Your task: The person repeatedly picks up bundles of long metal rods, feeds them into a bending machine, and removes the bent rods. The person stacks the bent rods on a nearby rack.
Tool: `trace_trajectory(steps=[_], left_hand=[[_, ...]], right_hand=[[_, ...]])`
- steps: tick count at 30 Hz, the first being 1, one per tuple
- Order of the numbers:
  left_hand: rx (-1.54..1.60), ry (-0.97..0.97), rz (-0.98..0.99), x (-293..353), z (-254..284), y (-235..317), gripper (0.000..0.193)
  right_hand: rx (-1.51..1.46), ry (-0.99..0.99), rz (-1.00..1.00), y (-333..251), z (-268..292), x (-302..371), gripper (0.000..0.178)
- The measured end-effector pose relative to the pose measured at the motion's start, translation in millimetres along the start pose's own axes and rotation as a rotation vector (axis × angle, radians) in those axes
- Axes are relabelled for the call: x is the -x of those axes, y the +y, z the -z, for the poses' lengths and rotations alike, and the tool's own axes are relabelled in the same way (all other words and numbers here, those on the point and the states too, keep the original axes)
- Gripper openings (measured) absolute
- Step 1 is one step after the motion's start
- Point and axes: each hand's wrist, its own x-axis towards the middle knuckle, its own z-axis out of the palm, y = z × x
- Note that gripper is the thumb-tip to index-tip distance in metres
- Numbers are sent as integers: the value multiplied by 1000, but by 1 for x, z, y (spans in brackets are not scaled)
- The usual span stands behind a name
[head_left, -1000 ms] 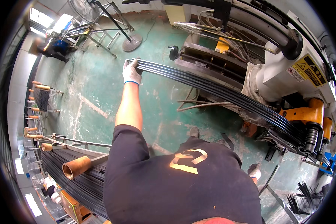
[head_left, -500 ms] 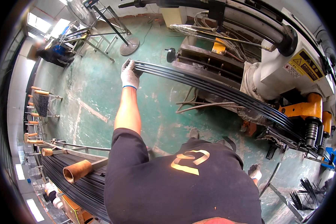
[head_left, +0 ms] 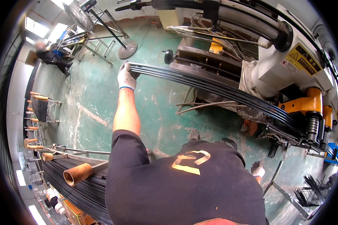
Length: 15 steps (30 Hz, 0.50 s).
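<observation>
Black rods (head_left: 191,81), far ends obscured, gripping left fingers (head_left: 126,67) half-hidden

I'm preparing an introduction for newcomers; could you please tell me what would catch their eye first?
Probably the bundle of long black rods, stretching from the gloved left hand, left of centre, toward the machine at right. Next, perhaps, the brown tube by the stacked black rods at lower left.

Bright; windows (head_left: 36,27) upper L blown out; fisheye bend, blk corners; sheen on rods (head_left: 157,71).
</observation>
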Motion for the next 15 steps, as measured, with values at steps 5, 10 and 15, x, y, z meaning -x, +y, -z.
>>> trace_trajectory(steps=[5,10,15], left_hand=[[-454,-126,-203,-75,50,-18,21],[-442,-324,-117,-120,78,-7,21],[-118,-137,86,-88,39,-12,21]], right_hand=[[-20,-419,-129,-2,51,-51,31],[249,54,159,-6,-18,20,30],[204,169,113,-10,-12,59,32]])
